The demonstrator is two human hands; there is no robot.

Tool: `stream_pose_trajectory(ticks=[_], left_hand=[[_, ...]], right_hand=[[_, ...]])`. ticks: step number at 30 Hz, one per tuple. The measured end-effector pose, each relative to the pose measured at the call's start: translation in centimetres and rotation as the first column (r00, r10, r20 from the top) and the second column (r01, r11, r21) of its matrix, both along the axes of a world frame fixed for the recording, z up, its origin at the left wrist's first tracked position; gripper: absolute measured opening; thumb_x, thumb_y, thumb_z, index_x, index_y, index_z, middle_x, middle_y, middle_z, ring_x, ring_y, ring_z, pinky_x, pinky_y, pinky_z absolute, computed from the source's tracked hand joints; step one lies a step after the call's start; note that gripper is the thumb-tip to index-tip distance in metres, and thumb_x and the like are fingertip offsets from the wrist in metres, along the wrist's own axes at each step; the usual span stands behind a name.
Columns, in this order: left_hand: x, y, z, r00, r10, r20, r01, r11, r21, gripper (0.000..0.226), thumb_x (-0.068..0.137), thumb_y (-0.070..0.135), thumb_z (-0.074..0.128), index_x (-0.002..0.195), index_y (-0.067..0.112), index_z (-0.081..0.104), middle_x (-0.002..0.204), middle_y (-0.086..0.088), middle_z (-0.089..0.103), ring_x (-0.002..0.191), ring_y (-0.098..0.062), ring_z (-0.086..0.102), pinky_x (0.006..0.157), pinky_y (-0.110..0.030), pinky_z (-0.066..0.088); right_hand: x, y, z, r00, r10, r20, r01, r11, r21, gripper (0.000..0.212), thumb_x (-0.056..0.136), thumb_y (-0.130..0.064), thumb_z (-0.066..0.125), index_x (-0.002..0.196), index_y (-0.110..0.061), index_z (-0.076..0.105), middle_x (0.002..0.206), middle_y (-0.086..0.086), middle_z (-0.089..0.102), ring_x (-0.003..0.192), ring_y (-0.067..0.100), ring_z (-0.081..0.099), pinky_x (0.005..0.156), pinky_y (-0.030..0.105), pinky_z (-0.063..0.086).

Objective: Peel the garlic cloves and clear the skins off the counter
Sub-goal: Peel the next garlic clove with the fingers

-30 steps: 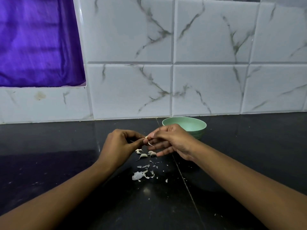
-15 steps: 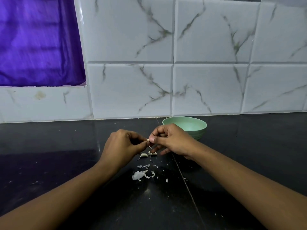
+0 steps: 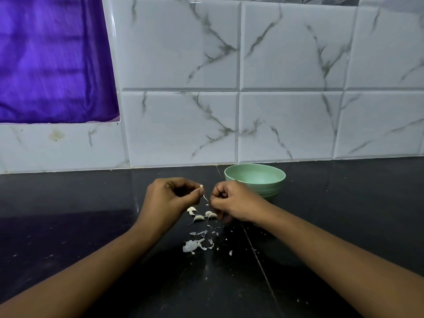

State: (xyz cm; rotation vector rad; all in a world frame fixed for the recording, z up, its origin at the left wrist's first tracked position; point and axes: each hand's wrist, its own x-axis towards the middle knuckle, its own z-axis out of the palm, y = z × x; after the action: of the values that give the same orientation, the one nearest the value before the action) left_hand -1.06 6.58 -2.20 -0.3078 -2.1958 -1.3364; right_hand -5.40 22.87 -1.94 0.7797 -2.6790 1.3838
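Head-worn camera looks forward and down, close over the counter (image 3: 68,237).

No legible txt anywhere

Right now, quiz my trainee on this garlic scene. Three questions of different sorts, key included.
1. True or false: the bowl stands to the left of the left hand.
2. The left hand's fingers pinch: A) a clove B) a knife C) a spoon.
3. Fill in: the loose skins lie on the ____.

Key: 1 false, the bowl is beside the right hand; 2 A; 3 counter.
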Motion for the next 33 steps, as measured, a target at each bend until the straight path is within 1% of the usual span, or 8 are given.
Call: stream_pose_trajectory(ticks=[4,7,11,15,18,22,29,33], left_hand=[[0.0,-0.2,0.4,0.971,-0.14,0.192,0.06,0.927,0.371,0.013,0.088,0.007,0.062,0.076,0.01,0.067,0.077,-0.009,0.074,0.064,-0.016,0.07,0.055,-0.023,0.054],[-0.2,-0.3,0.6,0.934,-0.214,0.285,0.05,0.87,0.49,0.016,0.091,0.005,0.056,0.078,0.009,0.064,0.073,-0.005,0.073,0.056,-0.013,0.068,0.048,-0.02,0.052],[-0.4,-0.5,0.7,0.917,-0.239,0.319,0.059,0.873,0.484,0.013,0.09,0.005,0.057,0.083,0.008,0.068,0.071,-0.003,0.072,0.053,-0.009,0.065,0.047,-0.018,0.051],[-0.4,-0.3,0.6,0.896,-0.27,0.353,0.075,0.875,0.479,0.01,0.088,0.004,0.06,0.088,0.008,0.07,0.072,-0.001,0.069,0.052,-0.008,0.064,0.045,-0.018,0.049],[-0.4,-0.4,0.4,0.887,-0.285,0.363,0.095,0.882,0.462,0.008,0.086,0.008,0.064,0.087,0.009,0.072,0.07,0.001,0.067,0.049,-0.009,0.061,0.043,-0.018,0.047],[-0.5,-0.4,0.3,0.882,-0.291,0.37,0.115,0.896,0.43,0.005,0.084,0.009,0.066,0.082,0.006,0.07,0.068,-0.001,0.065,0.047,-0.007,0.059,0.043,-0.018,0.047],[-0.6,-0.5,0.1,0.901,-0.25,0.355,0.124,0.932,0.341,0.007,0.083,0.011,0.069,0.081,0.004,0.069,0.063,-0.002,0.065,0.045,-0.009,0.059,0.044,-0.019,0.049],[-0.5,-0.3,0.1,0.931,-0.215,0.295,0.154,0.964,0.218,0.007,0.083,0.009,0.07,0.077,0.006,0.069,0.059,-0.002,0.064,0.046,-0.012,0.061,0.045,-0.021,0.049]], right_hand=[[0.0,0.5,0.4,0.989,0.076,0.126,-0.084,0.995,0.053,0.015,0.093,-0.01,0.054,0.078,-0.014,0.057,0.069,0.003,0.06,0.05,0.006,0.058,0.049,0.024,0.052],[0.4,1.0,1.0,0.972,0.171,0.162,-0.188,0.978,0.092,0.013,0.092,-0.011,0.057,0.083,-0.013,0.066,0.07,-0.003,0.062,0.054,0.006,0.06,0.05,0.021,0.052],[0.5,0.9,1.1,0.982,0.178,0.067,-0.186,0.972,0.141,0.008,0.085,-0.013,0.069,0.078,-0.017,0.072,0.069,-0.002,0.065,0.054,0.002,0.057,0.049,0.02,0.05],[0.6,0.7,1.0,0.986,0.167,0.013,-0.167,0.981,0.1,0.021,0.074,-0.015,0.079,0.062,-0.022,0.063,0.066,0.002,0.065,0.051,0.001,0.052,0.046,0.019,0.047],[0.6,0.7,1.0,0.981,0.194,0.017,-0.195,0.979,0.057,0.023,0.073,-0.009,0.08,0.067,-0.019,0.06,0.055,-0.008,0.057,0.048,0.001,0.052,0.046,0.02,0.048],[0.5,0.9,1.1,0.978,0.209,0.014,-0.209,0.977,0.026,0.022,0.081,0.002,0.068,0.075,-0.019,0.062,0.061,-0.004,0.064,0.061,0.01,0.064,0.055,0.026,0.054],[0.1,1.0,1.4,0.995,0.096,-0.018,-0.097,0.989,-0.111,0.01,0.091,-0.008,0.059,0.088,-0.015,0.066,0.068,-0.002,0.068,0.05,0.01,0.064,0.05,0.025,0.046],[0.0,1.0,1.1,0.991,0.108,-0.082,-0.118,0.985,-0.128,0.018,0.088,-0.011,0.065,0.092,-0.029,0.065,0.08,-0.009,0.067,0.067,0.014,0.069,0.056,0.026,0.053]])
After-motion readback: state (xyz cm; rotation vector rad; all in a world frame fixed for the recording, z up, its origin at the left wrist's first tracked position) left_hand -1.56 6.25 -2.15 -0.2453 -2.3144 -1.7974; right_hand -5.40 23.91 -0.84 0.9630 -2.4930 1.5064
